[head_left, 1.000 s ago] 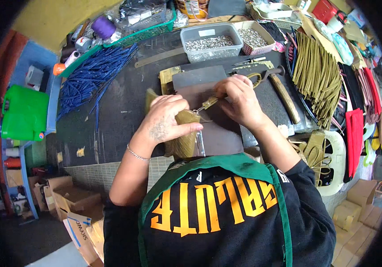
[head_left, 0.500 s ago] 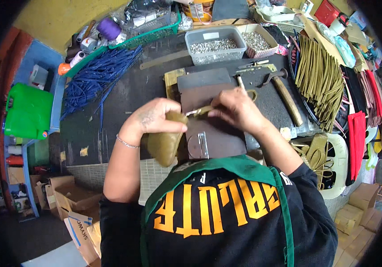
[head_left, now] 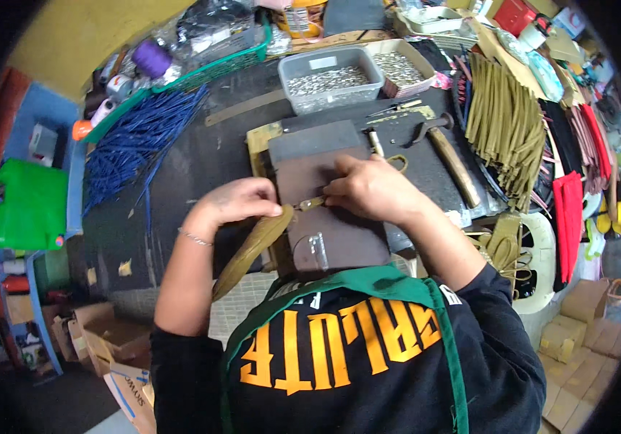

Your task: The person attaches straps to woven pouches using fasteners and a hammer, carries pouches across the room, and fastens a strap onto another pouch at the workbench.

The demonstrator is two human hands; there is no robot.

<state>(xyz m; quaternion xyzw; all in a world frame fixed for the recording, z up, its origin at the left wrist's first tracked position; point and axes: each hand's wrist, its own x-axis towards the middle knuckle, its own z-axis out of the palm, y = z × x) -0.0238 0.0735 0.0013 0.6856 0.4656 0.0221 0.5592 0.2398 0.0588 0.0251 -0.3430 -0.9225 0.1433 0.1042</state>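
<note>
With thumb and fingers pinched, my left hand (head_left: 244, 200) grips the upper end of an olive leather piece (head_left: 251, 249), which hangs down beside a brown board (head_left: 357, 242). Just right of that end, a small metal buckle (head_left: 310, 204) sits on a narrow olive strap over the board. My right hand (head_left: 368, 186) is closed on this strap, and its fingertips are partly hidden. The strap's free end (head_left: 399, 160) loops out beyond my right knuckles. A clear, shiny strip (head_left: 318, 252) lies on the board below the buckle.
A hammer (head_left: 454, 163) and a short punch-like tool (head_left: 375, 142) lie right of the board. Behind stand a plastic tub (head_left: 331, 95) and a basket (head_left: 426, 83) of small metal parts. Blue strips (head_left: 137, 148) are heaped left, olive strips (head_left: 502, 130) right.
The olive leather piece has turned from showing its broad face to a narrower, slanted side. My left fingers have shifted to its upper end by the buckle. The whole view has shifted slightly.
</note>
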